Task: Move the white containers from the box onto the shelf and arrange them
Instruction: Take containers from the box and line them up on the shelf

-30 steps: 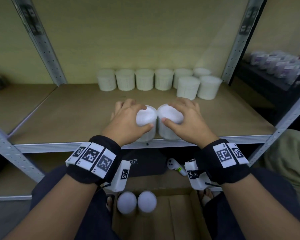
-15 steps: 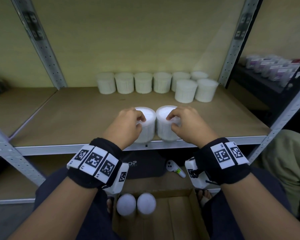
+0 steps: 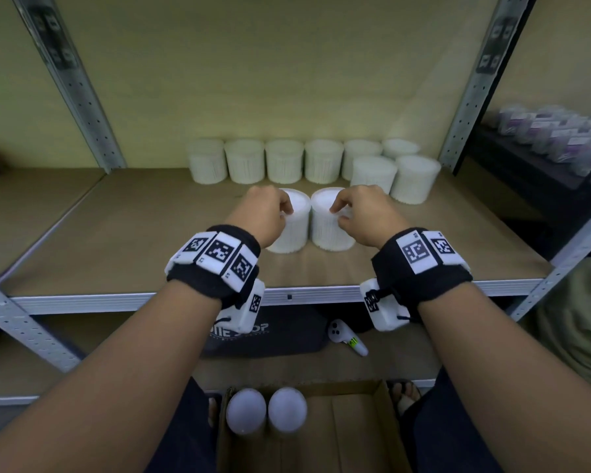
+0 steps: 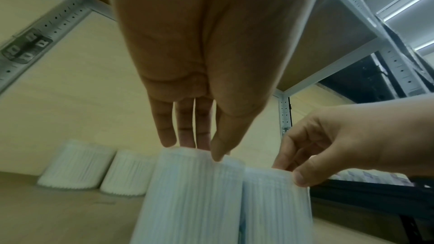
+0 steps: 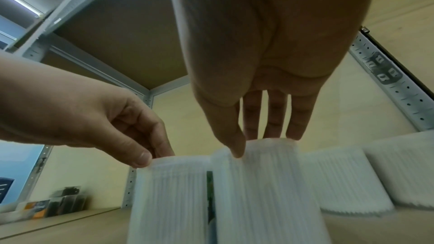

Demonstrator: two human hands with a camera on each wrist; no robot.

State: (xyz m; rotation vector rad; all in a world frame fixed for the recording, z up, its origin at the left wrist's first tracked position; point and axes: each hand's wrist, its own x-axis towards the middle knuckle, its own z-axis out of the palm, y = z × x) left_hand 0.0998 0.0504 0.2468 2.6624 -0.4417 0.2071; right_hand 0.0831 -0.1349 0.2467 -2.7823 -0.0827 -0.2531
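Two ribbed white containers stand upright side by side on the wooden shelf (image 3: 133, 233). My left hand (image 3: 282, 209) pinches the top rim of the left container (image 3: 294, 230), thumb on the near side and fingers over the lid. The left wrist view shows that hand (image 4: 206, 152) on its container (image 4: 192, 192). My right hand (image 3: 338, 213) pinches the rim of the right container (image 3: 328, 232) the same way, as the right wrist view shows with hand (image 5: 253, 144) and container (image 5: 258, 192). Two more white containers (image 3: 245, 409) sit in the cardboard box (image 3: 348, 435) below.
A row of several white containers (image 3: 284, 162) lines the back of the shelf, with two more (image 3: 413, 179) in front at the right. Metal uprights (image 3: 471, 80) frame the bay. A white controller (image 3: 345, 337) and a dark bag (image 3: 287, 336) lie on the lower shelf.
Both containers have moved from the shelf's front edge toward the back. My hands have gone from cupping the container tops to pinching their rims.
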